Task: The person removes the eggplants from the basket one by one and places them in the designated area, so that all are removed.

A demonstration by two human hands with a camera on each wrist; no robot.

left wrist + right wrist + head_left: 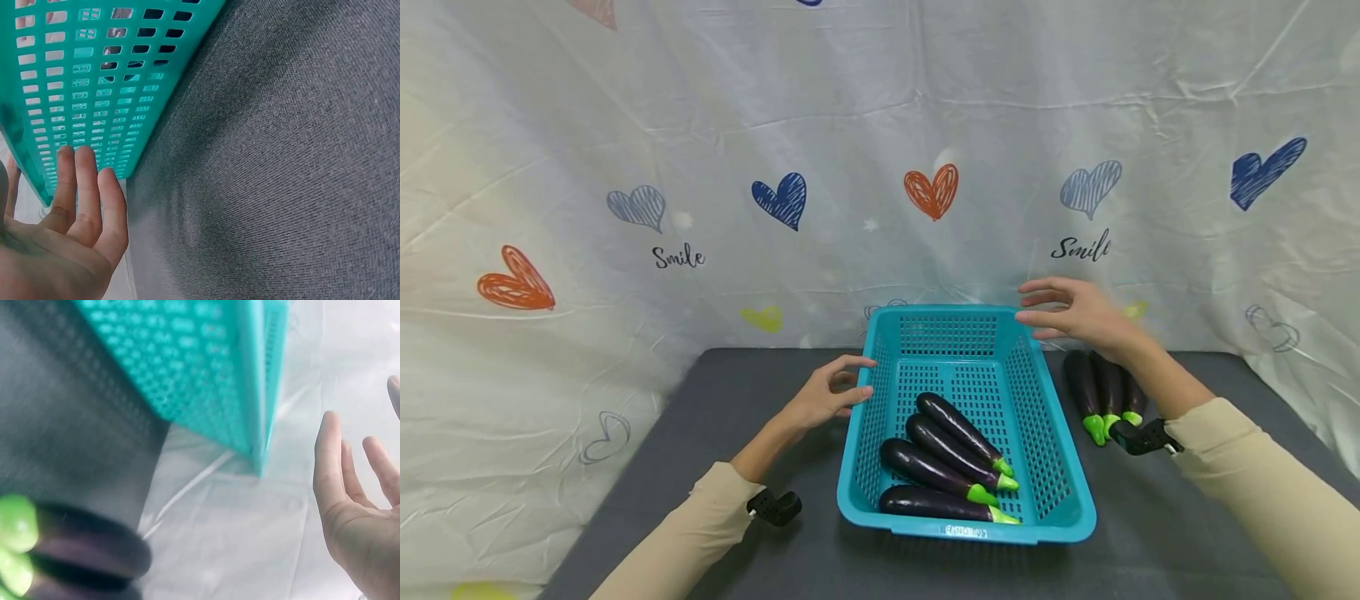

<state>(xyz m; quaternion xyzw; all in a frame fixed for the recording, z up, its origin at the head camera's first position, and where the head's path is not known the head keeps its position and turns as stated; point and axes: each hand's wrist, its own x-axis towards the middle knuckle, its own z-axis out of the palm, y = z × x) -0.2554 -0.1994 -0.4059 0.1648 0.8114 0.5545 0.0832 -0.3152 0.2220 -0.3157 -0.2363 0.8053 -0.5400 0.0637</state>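
A turquoise plastic basket [1051, 400] with perforated walls stands on the table. Several dark purple eggplants [925, 465] with green stem ends lie in its near half. My left hand [824, 395] is at the basket's left side, fingers loosely extended. In the left wrist view, those fingers [89, 200] lie close along the outer wall [94, 94]; whether they touch it I cannot tell. Above the basket's back right corner is my right hand [1075, 312], its fingers spread and nothing in them. Three more eggplants [1082, 387] lie right of the basket, partly behind the right forearm.
The dark grey table [760, 375] ends at a white cloth backdrop [850, 108] printed with hearts and "Smile". Both wrists wear black straps with small devices [775, 507]. The basket's far end sits near the table's back edge.
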